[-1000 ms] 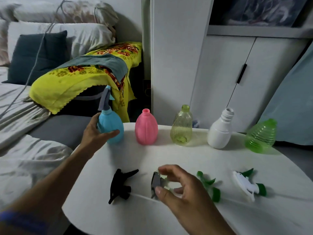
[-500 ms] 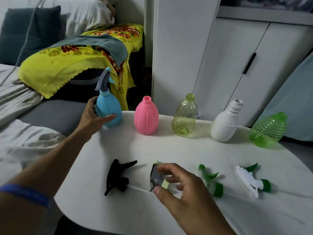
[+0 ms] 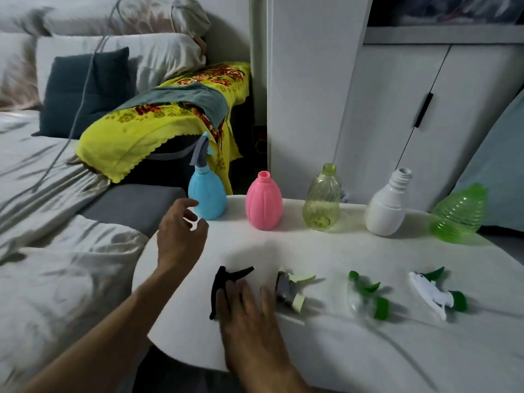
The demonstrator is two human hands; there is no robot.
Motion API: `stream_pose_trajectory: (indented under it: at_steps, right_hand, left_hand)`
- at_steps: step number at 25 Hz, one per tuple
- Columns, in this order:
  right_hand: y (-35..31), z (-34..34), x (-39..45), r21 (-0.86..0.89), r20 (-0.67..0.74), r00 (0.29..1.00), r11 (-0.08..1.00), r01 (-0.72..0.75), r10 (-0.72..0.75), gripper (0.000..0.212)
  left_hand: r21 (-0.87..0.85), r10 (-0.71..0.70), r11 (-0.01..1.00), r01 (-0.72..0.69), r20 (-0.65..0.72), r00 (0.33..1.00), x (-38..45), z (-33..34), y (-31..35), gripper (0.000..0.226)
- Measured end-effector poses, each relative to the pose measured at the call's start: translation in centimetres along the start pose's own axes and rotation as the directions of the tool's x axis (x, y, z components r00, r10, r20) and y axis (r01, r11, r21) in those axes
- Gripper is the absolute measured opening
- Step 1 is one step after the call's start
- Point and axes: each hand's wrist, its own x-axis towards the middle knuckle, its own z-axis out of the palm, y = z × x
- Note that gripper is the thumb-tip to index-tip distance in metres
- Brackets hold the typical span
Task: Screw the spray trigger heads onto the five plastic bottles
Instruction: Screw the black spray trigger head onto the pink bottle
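Four heads loose near pink bottle (image 3: 264, 201); right hand (image 3: 252, 321) spread, empty, over black head (image 3: 226, 287); left hand (image 3: 181, 236) open, empty; risk: dip tube snagging, knocking bottle over.

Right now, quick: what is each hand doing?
Left hand: open, empty, just off the blue bottle.
Right hand: open, fingers on the black trigger head, not gripping it yet.

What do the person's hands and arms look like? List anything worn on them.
Both the left hand and the right hand are bare: no gloves, rings or watch can be seen. Both forearms are bare too, with no sleeve as far as the frame's lower edge. The right hand is motion-blurred, so fine detail there cannot be made out.
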Motion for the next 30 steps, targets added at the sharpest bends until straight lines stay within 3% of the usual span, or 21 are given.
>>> stream_pose_trajectory:
  at_steps: [4,8,11,14,18,20,22,24,26,30]
  right_hand:
    - [-0.1,0.0,-0.5,-0.04,-0.085,0.996,0.999,0.036,-0.039,0.041]
    - [2.6,-0.9,-1.4,-0.052,-0.133,0.99,0.998,-0.043,0.036,0.049]
    - [4.9,-3.9,-2.8,0.228,-0.219,0.975,0.973,0.03,0.022,0.057]
    - [8.7,-8.0,-5.2,0.672,-0.374,0.896,0.736,0.082,0.241,0.058]
    - [15.0,-9.8,-7.4,0.902,-0.385,0.781,0.381,0.204,0.493,0.067]
    - [17.3,-9.6,-7.8,0.934,-0.355,0.748,0.248,0.258,0.561,0.071]
    - [19.1,-9.3,-8.1,0.938,-0.342,0.711,0.182,0.294,0.614,0.07]
    - [20.0,-9.5,-8.5,0.933,-0.334,0.669,0.131,0.336,0.664,0.067]
    - [20.1,-10.0,-8.8,0.916,-0.339,0.625,0.094,0.391,0.704,0.065]
    - [19.1,-11.5,-9.2,0.861,-0.371,0.574,0.038,0.507,0.73,0.071]
  left_hand:
    - [-0.042,0.136,0.99,-0.132,0.109,0.985,-2.3,-0.3,2.5,0.034]
    - [-0.103,0.091,0.992,-0.079,0.125,0.988,-2.2,0.3,3.5,0.033]
    - [-0.175,0.06,0.984,-0.043,0.091,0.994,-1.5,1.8,4.7,0.04]
    - [-0.217,0.027,0.976,0.004,0.143,0.989,-0.4,4.9,6.1,0.067]
    - [-0.205,-0.157,0.951,0.23,0.321,0.934,1.3,10.2,7.1,0.112]
    - [-0.29,-0.205,0.905,0.312,0.346,0.916,1.6,11.8,6.9,0.105]
    - [-0.315,-0.211,0.894,0.32,0.335,0.918,1.5,11.8,6.5,0.096]
    - [-0.248,-0.153,0.939,0.237,0.315,0.937,1.1,10.4,6.3,0.094]
    - [-0.117,0.002,0.993,0.035,0.305,0.952,0.2,7.7,6.7,0.095]
    - [0.072,0.232,0.961,-0.266,0.309,0.922,-3.6,1.0,8.6,0.099]
